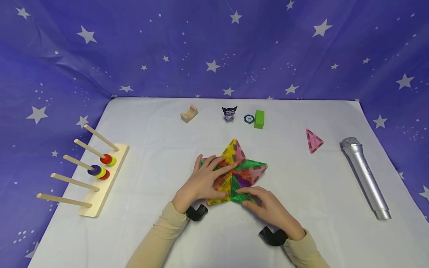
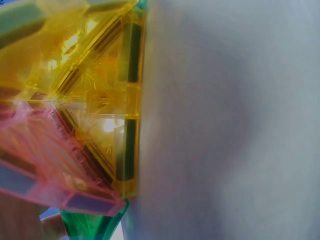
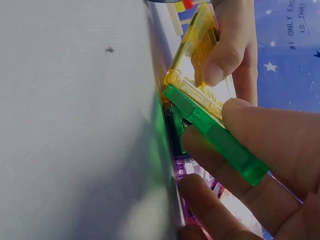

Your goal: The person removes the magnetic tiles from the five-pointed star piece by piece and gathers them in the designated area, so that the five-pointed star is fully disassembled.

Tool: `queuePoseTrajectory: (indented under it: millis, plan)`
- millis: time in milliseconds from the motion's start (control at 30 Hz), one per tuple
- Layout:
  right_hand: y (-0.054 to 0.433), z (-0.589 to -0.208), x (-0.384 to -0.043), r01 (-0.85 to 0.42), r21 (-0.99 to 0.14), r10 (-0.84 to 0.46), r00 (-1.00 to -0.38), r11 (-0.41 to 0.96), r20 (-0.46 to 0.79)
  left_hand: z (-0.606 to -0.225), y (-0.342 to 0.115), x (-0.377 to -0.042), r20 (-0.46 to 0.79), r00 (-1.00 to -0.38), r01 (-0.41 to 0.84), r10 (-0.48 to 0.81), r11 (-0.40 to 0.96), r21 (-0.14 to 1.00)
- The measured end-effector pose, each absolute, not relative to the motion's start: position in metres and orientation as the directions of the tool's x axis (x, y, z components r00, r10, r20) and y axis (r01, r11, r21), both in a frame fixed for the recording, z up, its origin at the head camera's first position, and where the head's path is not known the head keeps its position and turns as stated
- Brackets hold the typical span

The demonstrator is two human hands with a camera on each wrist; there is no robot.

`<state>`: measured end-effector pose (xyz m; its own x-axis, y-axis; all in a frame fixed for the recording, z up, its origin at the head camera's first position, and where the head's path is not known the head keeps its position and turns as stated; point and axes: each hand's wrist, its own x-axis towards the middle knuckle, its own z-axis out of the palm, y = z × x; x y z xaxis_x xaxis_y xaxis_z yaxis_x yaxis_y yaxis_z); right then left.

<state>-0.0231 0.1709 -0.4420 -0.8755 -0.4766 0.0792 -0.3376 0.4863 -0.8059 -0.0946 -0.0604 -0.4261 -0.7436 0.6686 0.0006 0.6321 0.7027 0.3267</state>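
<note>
Translucent triangular magnetic tiles form a star-like figure on the white table in the head view, with a pink tile and a yellow tile at its far tip. My left hand spreads its fingers across the figure's left side. Its thumb presses on a yellow tile at the near edge. My right hand pinches a green triangular tile between thumb and fingers, beside the yellow one. That green tile is tilted up from the table. Purple tile shows behind it; my left hand hides other tiles.
A wooden peg stand with coloured rings is at left. A silver microphone and loose pink triangle lie right. Along the back are a wooden cradle block, small figure, round chip and green block.
</note>
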Motion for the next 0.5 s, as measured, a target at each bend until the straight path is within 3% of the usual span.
queuePoseTrajectory:
  millis: [500]
  plan:
    - [0.183, -0.443, -0.023, -0.276, -0.871, -0.516, -0.856, 0.406, 0.031, -0.427, -0.060, -0.094, 0.015, -0.747, 0.635, 0.665, 0.706, 0.313]
